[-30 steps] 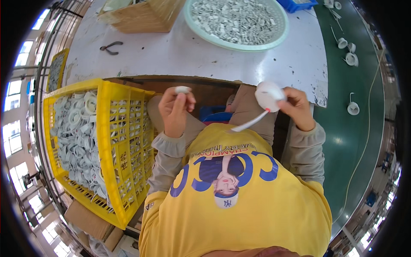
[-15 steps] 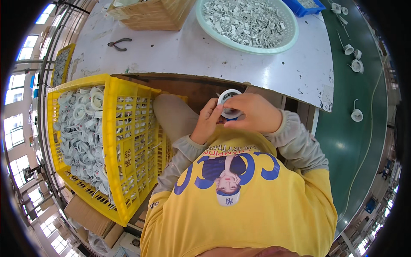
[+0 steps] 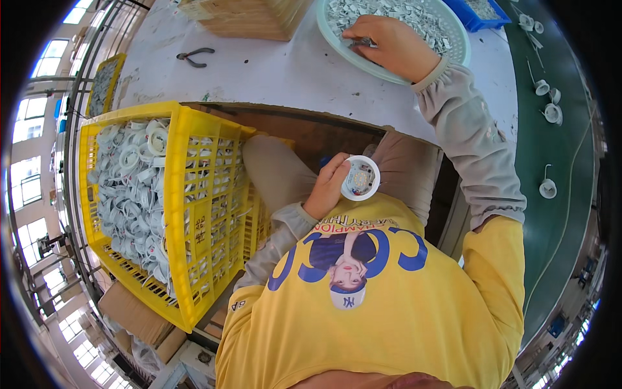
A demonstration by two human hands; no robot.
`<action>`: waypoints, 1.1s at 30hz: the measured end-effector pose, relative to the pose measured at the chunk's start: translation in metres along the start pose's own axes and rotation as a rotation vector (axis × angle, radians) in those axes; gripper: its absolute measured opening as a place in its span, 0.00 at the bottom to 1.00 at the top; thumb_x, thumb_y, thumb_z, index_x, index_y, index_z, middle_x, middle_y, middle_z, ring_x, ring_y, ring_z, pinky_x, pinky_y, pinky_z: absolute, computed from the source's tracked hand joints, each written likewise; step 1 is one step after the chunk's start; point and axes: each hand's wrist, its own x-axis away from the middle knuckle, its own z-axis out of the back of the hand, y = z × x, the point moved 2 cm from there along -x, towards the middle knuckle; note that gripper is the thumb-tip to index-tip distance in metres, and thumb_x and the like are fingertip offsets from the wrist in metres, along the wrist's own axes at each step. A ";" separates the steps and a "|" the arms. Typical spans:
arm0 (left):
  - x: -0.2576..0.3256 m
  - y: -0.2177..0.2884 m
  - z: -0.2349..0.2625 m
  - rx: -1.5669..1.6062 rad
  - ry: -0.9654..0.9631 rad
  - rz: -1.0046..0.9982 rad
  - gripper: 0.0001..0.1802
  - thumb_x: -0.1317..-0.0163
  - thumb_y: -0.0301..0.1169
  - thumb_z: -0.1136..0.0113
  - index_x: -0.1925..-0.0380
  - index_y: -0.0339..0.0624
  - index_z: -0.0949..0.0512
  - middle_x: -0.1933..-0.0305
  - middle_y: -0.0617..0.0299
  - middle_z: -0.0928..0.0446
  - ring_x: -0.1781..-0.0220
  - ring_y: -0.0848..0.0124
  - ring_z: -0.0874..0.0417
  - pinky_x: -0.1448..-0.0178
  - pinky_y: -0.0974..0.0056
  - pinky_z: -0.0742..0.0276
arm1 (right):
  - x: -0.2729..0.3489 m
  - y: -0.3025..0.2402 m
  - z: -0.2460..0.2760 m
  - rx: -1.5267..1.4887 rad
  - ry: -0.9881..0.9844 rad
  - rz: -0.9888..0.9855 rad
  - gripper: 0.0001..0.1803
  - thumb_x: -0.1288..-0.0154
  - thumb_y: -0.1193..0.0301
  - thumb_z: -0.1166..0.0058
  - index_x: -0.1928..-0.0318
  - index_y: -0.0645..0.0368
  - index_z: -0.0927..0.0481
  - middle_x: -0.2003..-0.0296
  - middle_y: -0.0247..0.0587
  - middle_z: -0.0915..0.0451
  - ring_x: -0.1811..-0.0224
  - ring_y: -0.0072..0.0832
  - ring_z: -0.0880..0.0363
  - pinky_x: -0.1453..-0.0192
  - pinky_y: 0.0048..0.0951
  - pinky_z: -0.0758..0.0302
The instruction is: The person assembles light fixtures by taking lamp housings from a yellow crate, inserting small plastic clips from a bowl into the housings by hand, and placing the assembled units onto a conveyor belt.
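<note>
1. The left hand [image 3: 329, 188] has its fingers clamped on the rim of a round white housing with a circuit board inside [image 3: 361, 178], held above the lap; its open face is turned up, seemingly to keep the inside visible and reachable.
2. The right hand [image 3: 391, 47] is over the near-left part of a round pale-green plastic basin [image 3: 460, 47] of small grey-white pieces [image 3: 431, 24]. Its fingers are bent; I cannot tell whether they grip a piece.
3. The basin sits on the white tabletop [image 3: 272, 78], probably for easy right-hand reach.
4. A yellow slatted plastic crate [image 3: 176, 214] of white ring-shaped parts [image 3: 126, 201] stands beside the left arm, likely for similar convenience.
</note>
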 end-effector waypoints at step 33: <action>-0.005 0.009 -0.015 -0.114 -0.135 0.007 0.09 0.38 0.28 0.51 0.60 0.36 0.33 0.65 0.64 0.29 0.62 0.81 0.30 0.57 0.73 0.32 | 0.097 -0.066 0.023 -0.726 0.161 -0.438 0.10 0.40 0.75 0.48 0.59 0.64 0.21 0.71 0.36 0.20 0.71 0.18 0.23 0.65 0.16 0.27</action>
